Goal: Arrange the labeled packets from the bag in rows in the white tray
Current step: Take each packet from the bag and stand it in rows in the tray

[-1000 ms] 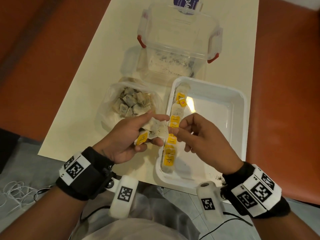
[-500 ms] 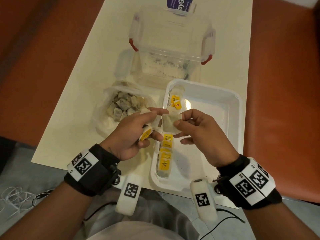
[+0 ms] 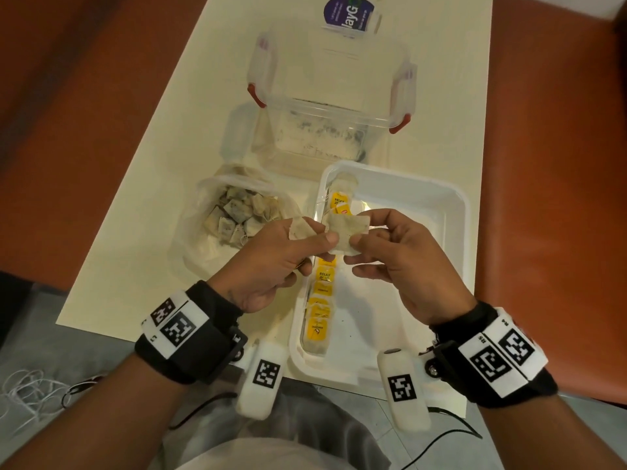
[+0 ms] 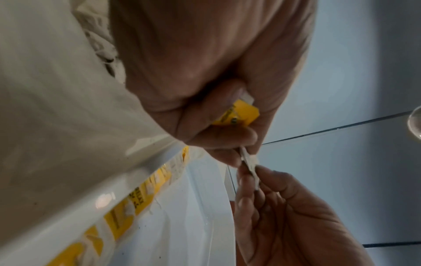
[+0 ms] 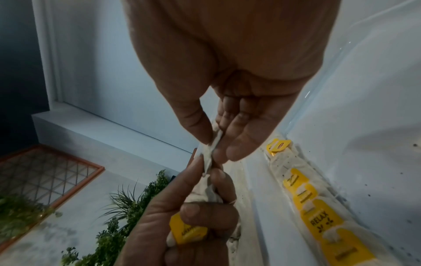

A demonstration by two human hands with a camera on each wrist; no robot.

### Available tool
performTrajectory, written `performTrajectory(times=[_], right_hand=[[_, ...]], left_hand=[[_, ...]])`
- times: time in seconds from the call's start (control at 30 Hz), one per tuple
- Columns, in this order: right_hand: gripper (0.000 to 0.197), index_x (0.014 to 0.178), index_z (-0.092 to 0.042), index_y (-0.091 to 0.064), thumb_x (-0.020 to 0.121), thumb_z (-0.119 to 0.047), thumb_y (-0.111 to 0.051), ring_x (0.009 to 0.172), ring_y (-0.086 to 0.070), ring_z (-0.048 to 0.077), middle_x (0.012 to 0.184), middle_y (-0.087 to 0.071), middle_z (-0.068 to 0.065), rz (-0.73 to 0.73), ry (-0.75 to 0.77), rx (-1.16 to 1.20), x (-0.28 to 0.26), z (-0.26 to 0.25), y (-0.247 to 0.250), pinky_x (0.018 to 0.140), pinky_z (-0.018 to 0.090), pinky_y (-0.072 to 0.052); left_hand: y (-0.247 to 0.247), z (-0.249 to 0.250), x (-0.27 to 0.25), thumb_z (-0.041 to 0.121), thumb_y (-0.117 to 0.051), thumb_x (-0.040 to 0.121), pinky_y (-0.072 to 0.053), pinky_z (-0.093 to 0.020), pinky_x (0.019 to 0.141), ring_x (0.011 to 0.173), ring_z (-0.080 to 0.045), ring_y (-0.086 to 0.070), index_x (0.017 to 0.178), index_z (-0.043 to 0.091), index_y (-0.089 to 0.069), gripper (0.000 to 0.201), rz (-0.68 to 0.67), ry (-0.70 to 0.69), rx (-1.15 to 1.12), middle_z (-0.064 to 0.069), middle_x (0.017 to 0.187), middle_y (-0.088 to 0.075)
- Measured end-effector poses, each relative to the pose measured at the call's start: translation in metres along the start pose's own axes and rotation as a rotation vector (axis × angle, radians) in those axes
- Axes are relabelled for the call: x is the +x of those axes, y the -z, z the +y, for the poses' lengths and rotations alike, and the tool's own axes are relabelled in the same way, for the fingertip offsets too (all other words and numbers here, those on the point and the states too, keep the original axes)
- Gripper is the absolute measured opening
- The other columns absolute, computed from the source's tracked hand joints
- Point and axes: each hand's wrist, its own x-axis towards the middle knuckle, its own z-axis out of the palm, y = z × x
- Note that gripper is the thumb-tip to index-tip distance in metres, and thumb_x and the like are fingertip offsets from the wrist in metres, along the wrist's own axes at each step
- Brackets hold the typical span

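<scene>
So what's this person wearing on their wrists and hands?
Both hands are bare. Each wrist carries a black band topped with white panels printed with black square code markers. A white capsule-shaped unit bearing its own marker hangs under each wrist, with thin black cables trailing below.

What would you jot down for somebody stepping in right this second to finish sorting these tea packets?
Left hand: pinches the packet at one edge, with a yellow tag and another packet tucked in its fingers.
Right hand: pinches the same packet's other edge, above the white tray.
Done: one row of packets along the tray's left wall.
Left: lay this packet down, then empty the bag beside the tray into further rows.
</scene>
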Motion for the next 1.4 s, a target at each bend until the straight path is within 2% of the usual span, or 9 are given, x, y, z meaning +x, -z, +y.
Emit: performTrajectory(times=[0.17,0.3,0.47,0.6,0.77,0.9,1.17,1.27,1.4], right_hand=[[0.018,0.104,-0.012,-0.073,0.096,-0.006,-0.058,0.074,-0.067,0.011,0.085,-0.073,0.002,-0.046,0.030,-0.135,0.002,-0.003,0.008,0.067,0.025,-0.054],[0.017,0.103,-0.014,-0.075,0.096,-0.011,-0.060,0.076,-0.064,0.013,0.087,-0.072,0.004,-0.068,0.030,-0.129,0.006,-0.005,0.010,0.068,0.025,-0.054],[0.023,0.112,-0.014,-0.072,0.090,-0.020,-0.070,0.086,-0.071,0.010,0.095,-0.075,0.001,-0.049,-0.063,0.037,0.010,0.007,0.011,0.069,0.024,-0.057],[0.015,0.107,-0.014,-0.072,0.092,-0.014,-0.068,0.083,-0.073,0.011,0.092,-0.076,0.001,0.054,-0.093,0.100,0.023,0.018,0.019,0.065,0.022,-0.057],[0.018,0.107,-0.006,-0.070,0.090,-0.010,-0.072,0.071,-0.063,0.016,0.089,-0.071,0.009,0.299,-0.034,-0.020,0.071,0.031,0.035,0.061,0.023,-0.054],[0.016,0.094,-0.016,-0.069,0.083,-0.015,-0.080,0.059,-0.061,0.014,0.075,-0.071,0.000,0.402,0.005,-0.150,0.102,0.043,0.037,0.060,0.029,-0.050],[0.015,0.086,-0.026,-0.072,0.080,-0.036,-0.080,0.075,-0.071,0.020,0.079,-0.074,-0.006,0.502,0.098,-0.380,0.118,0.048,0.028,0.080,0.042,-0.059],[0.020,0.090,-0.026,-0.072,0.080,-0.041,-0.079,0.079,-0.070,0.019,0.081,-0.074,-0.006,0.529,0.098,-0.425,0.117,0.049,0.027,0.083,0.040,-0.058],[0.025,0.090,-0.028,-0.065,0.076,-0.036,-0.085,0.078,-0.072,0.020,0.080,-0.073,-0.006,0.594,0.085,-0.303,0.112,0.052,0.027,0.083,0.043,-0.059]], left_hand=[[0.002,0.001,-0.002,0.039,-0.078,0.073,-0.028,-0.015,0.040,0.052,-0.005,-0.048,0.087,0.019,-0.074,0.025,-0.049,-0.065,0.135,-0.004,0.079,-0.068],[0.000,0.001,0.003,0.029,-0.077,0.082,-0.027,-0.015,0.041,0.050,-0.004,-0.047,0.083,0.020,-0.072,0.010,0.002,-0.091,0.097,0.000,0.074,-0.068],[-0.015,-0.002,0.008,0.026,-0.072,0.089,-0.032,-0.012,0.041,0.051,-0.002,-0.049,0.101,0.004,-0.072,0.025,0.104,-0.105,-0.021,-0.002,0.078,-0.067],[-0.017,-0.004,0.006,0.021,-0.072,0.090,-0.033,-0.008,0.041,0.049,0.002,-0.052,0.094,0.007,-0.074,0.015,0.128,-0.137,0.013,-0.007,0.081,-0.066],[0.000,-0.005,0.001,0.034,-0.072,0.088,-0.031,-0.014,0.043,0.053,-0.002,-0.049,0.097,0.017,-0.077,0.020,0.152,-0.074,0.064,0.004,0.080,-0.071],[0.007,-0.007,-0.005,0.035,-0.070,0.088,-0.029,-0.017,0.046,0.053,-0.002,-0.049,0.101,0.016,-0.076,0.024,0.128,-0.062,0.082,0.005,0.081,-0.071],[0.002,-0.017,-0.006,0.025,-0.071,0.089,-0.036,-0.010,0.043,0.052,-0.005,-0.052,0.094,0.006,-0.075,0.020,0.123,-0.087,0.134,-0.010,0.080,-0.071],[0.003,-0.018,-0.006,0.028,-0.072,0.089,-0.037,-0.010,0.045,0.054,-0.006,-0.053,0.087,0.013,-0.075,0.015,0.111,-0.105,0.167,-0.022,0.090,-0.071],[0.005,-0.017,-0.005,0.030,-0.073,0.089,-0.038,-0.011,0.046,0.055,-0.007,-0.054,0.084,0.018,-0.075,0.013,0.102,-0.098,0.181,-0.021,0.093,-0.072]])
